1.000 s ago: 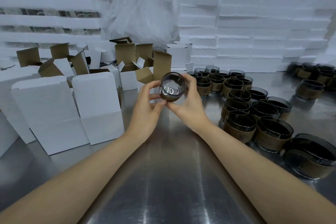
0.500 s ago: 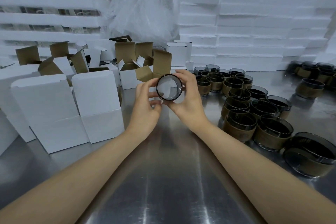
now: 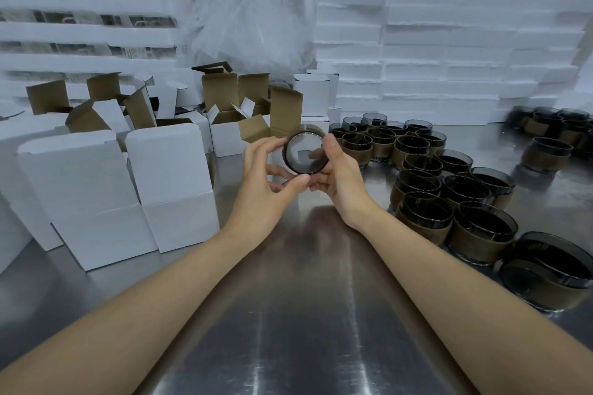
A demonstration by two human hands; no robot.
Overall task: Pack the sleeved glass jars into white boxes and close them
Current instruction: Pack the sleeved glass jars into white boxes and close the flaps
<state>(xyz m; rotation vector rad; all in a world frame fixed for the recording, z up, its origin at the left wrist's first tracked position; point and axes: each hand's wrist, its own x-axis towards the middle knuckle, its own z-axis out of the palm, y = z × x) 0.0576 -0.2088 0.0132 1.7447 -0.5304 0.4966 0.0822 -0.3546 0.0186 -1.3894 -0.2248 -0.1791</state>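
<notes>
Closed white boxes [image 3: 134, 189] stood at left, open boxes [image 3: 231, 128] behind. Left hand [image 3: 266, 183] & right hand [image 3: 340, 176] both gripped one smoked-glass jar [image 3: 305, 151] mid-air — unpacked. Sleeved jars [image 3: 442, 183] at right — approx. two dozen left.

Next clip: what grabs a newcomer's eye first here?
The dark glass jar held up at centre, tilted on its side, gripped by the left hand and right hand. Then the sleeved jars clustered on the right, and white boxes on the left.
</notes>
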